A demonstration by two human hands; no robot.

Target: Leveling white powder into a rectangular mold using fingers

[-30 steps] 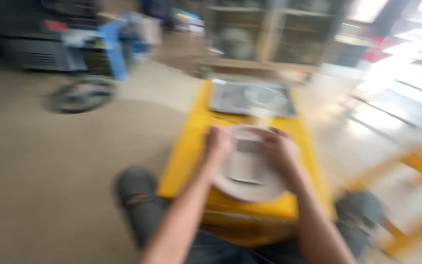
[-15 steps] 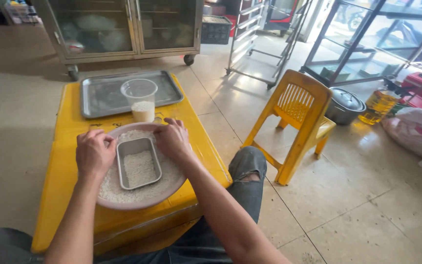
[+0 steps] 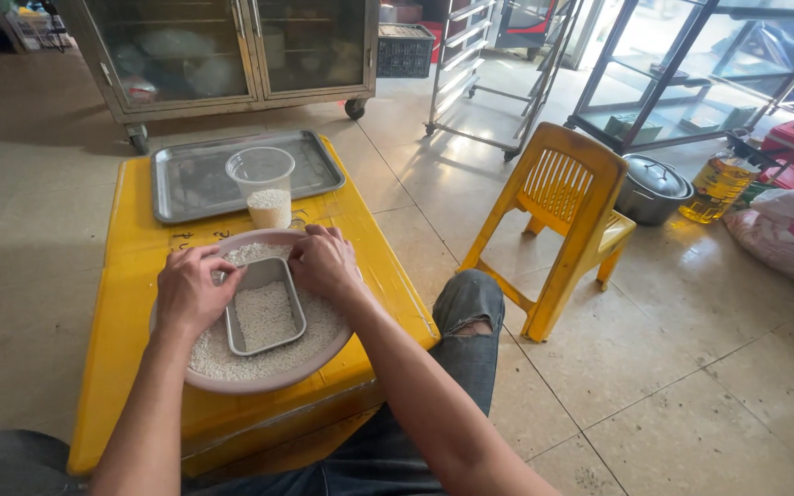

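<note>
A round pinkish-grey tray full of white rice grains lies on a low yellow table. In its middle sits a small rectangular metal tin, also holding rice. My left hand rests on the tin's left far corner, fingers curled over its rim. My right hand is curled against the tin's right far corner, over the rice. Just beyond the hands stands a clear plastic cup with rice in its bottom part.
A flat metal baking tray lies at the table's far end. A yellow plastic chair stands to the right, with a lidded pot, an oil bottle and sacks behind it. A glass-fronted metal cabinet and racks are beyond.
The camera swung from a blurred view further left to the right and steadied. Both hands stay at the tin's far corners, with only slight finger shifts.
</note>
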